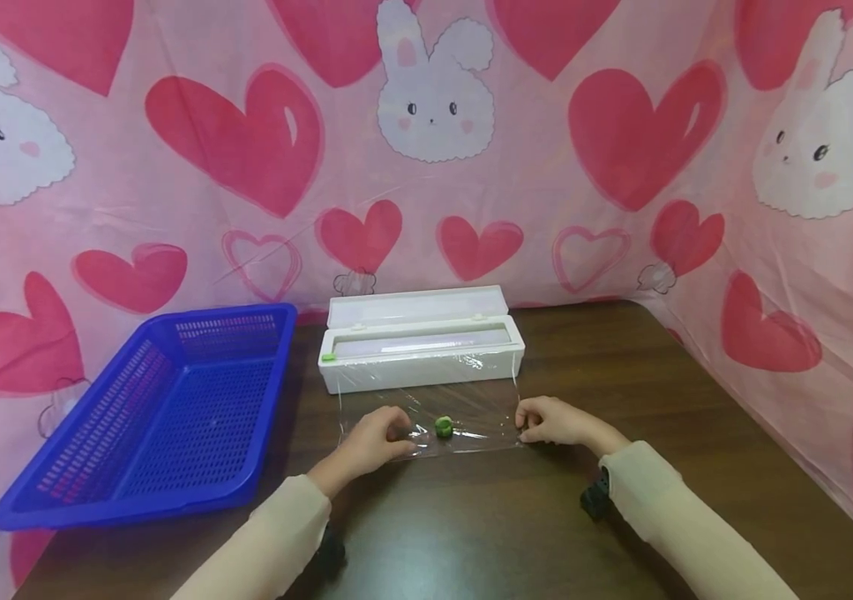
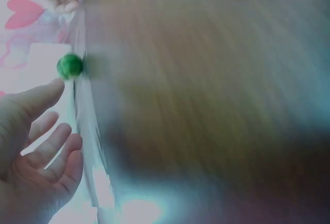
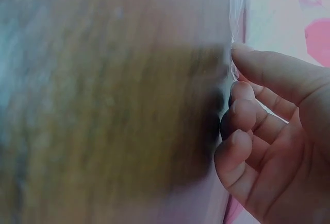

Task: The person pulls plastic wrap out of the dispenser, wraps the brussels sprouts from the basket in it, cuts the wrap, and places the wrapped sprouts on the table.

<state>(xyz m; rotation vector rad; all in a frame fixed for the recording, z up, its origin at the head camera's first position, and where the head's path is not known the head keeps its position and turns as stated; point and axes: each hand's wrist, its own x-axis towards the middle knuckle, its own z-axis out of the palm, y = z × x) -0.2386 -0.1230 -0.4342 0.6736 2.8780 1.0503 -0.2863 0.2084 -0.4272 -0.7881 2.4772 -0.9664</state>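
A white cling-film dispenser (image 1: 423, 357) stands open on the dark wooden table (image 1: 471, 525). A sheet of clear film (image 1: 471, 400) runs from it toward me, with a small green ball (image 1: 443, 427) lying near its front edge. My left hand (image 1: 376, 437) rests at the sheet's left front corner. In the left wrist view that left hand (image 2: 36, 152) has loose, spread fingers beside the film edge (image 2: 87, 131), its thumb close to the green ball (image 2: 69, 65). My right hand (image 1: 549, 421) pinches the right front corner, and the right hand (image 3: 268, 131) shows its thumb pressed on the film (image 3: 237, 7).
A blue perforated plastic basket (image 1: 122, 392) sits on the table's left side with nothing in it. Pink cloth printed with hearts and rabbits (image 1: 621, 150) hangs behind and to both sides. Bare tabletop lies in front of the hands and to the right.
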